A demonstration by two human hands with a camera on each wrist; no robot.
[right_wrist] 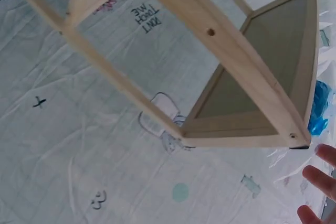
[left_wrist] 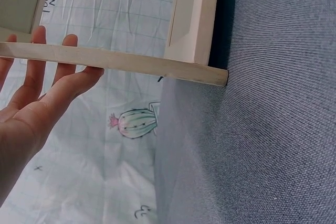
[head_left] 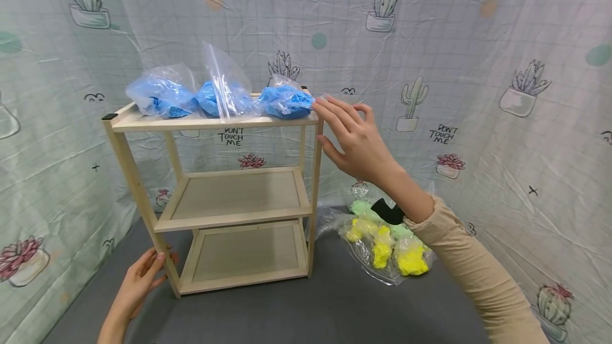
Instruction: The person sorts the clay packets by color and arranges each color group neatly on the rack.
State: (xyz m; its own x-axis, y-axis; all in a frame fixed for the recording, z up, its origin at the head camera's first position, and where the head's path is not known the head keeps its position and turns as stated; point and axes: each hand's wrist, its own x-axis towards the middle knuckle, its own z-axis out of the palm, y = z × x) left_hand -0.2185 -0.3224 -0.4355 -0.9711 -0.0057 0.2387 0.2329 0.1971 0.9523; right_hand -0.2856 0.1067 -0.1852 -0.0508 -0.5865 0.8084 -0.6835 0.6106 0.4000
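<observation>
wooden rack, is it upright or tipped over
Upright: in the head view, the rack stands on its legs, with bags lying on its top shelf.

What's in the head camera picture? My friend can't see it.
A person's left hand grips a wooden rack low down; their right hand is near its top corner. Bagged blue things sit on top; bagged yellow and green things lie beside it.

Creased cactus-print sheet hanging behind and down both sides, lettered "DON'T TOUCH ME". Clear bags, yellow and green inside, bunched on gray tabletop.
</observation>
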